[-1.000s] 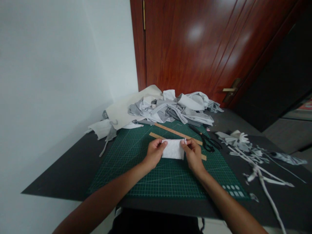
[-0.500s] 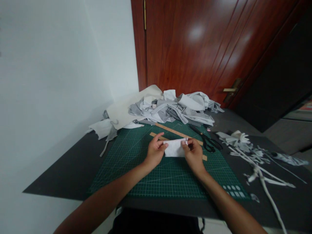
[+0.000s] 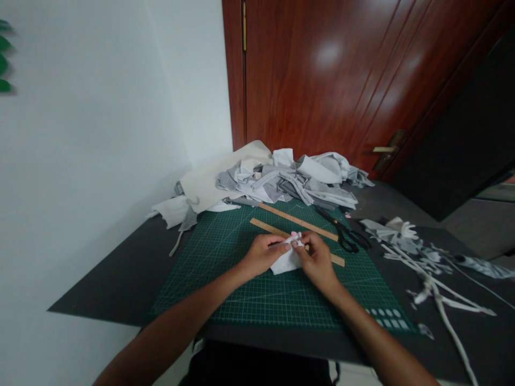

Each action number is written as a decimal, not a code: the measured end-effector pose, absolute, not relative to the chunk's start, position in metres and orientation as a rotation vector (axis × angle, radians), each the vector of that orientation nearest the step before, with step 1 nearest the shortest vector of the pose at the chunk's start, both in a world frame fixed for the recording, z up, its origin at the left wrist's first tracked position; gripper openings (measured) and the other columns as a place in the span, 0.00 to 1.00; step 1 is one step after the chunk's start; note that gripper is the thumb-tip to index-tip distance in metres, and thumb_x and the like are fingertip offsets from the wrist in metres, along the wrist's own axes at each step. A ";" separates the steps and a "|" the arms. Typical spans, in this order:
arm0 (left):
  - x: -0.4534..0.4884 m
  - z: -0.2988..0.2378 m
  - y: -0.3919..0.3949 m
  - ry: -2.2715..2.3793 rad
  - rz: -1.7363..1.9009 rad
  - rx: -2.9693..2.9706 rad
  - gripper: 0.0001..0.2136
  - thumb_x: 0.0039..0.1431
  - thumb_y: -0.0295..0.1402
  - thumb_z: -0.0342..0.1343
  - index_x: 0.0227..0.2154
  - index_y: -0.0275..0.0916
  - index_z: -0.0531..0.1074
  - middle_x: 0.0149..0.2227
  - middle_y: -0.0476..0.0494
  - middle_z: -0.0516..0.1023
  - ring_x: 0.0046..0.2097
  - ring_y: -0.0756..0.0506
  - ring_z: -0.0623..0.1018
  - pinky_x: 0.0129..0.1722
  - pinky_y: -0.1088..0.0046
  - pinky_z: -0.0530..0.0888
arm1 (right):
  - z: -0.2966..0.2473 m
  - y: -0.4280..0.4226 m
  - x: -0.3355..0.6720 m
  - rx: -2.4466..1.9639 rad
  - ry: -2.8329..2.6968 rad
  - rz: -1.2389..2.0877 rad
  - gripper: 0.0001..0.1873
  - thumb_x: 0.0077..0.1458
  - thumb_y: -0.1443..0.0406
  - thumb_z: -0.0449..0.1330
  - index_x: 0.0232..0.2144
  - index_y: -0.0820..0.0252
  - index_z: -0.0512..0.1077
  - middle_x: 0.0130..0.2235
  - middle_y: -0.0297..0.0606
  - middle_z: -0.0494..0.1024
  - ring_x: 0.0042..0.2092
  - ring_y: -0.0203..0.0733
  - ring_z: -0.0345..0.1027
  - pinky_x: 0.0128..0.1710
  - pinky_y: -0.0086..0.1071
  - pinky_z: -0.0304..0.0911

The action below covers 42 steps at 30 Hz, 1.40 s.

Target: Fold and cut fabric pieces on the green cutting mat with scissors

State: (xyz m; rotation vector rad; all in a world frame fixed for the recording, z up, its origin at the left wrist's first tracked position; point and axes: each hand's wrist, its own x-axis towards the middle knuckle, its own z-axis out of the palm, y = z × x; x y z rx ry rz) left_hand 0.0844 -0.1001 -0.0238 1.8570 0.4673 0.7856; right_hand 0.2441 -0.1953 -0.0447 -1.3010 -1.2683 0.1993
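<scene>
Both of my hands meet over the green cutting mat [image 3: 225, 252] and pinch a small white piece of fabric [image 3: 285, 261]. My left hand [image 3: 263, 253] grips its left side with thumb and fingers closed. My right hand [image 3: 316, 257] pinches its upper right part. The cloth is bunched and folded between the fingertips, and a tiny pink spot shows at its top. A wooden ruler [image 3: 267, 228] lies on the mat just behind my hands, partly hidden by them.
A second wooden ruler [image 3: 298, 220] and black scissors [image 3: 346, 236] lie behind on the mat. A pile of grey and white fabric [image 3: 277, 179] fills the table's far side. Cut strips [image 3: 426, 268] trail over the dark table [image 3: 100, 279] at right. A wooden door [image 3: 341, 80] stands behind.
The white fabric was held flat and stretched between my hands; my hands have come together and the cloth is now folded and bunched between them. The camera has shifted slightly.
</scene>
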 end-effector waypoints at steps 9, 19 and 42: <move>0.086 -0.028 -0.099 0.434 0.865 2.079 0.16 0.65 0.38 0.54 0.24 0.37 0.76 0.24 0.48 0.72 0.29 0.49 0.70 0.30 0.74 0.63 | -0.037 -0.194 0.236 -1.252 -1.059 0.404 0.14 0.57 0.53 0.66 0.29 0.54 0.71 0.34 0.37 0.80 0.37 0.47 0.73 0.34 0.36 0.65; 0.083 -0.018 -0.115 0.433 0.874 2.184 0.10 0.67 0.35 0.54 0.35 0.39 0.80 0.29 0.47 0.76 0.31 0.48 0.73 0.32 0.74 0.65 | -0.045 -0.193 0.229 -1.217 -1.044 0.395 0.11 0.56 0.57 0.66 0.28 0.54 0.71 0.29 0.32 0.76 0.31 0.42 0.67 0.31 0.33 0.62; 0.089 -0.033 -0.083 0.628 0.998 1.685 0.13 0.59 0.40 0.56 0.32 0.35 0.78 0.29 0.46 0.79 0.29 0.48 0.74 0.28 0.76 0.68 | -0.046 -0.183 0.245 -1.315 -0.946 0.661 0.23 0.43 0.49 0.73 0.23 0.57 0.68 0.26 0.32 0.73 0.29 0.40 0.64 0.31 0.33 0.60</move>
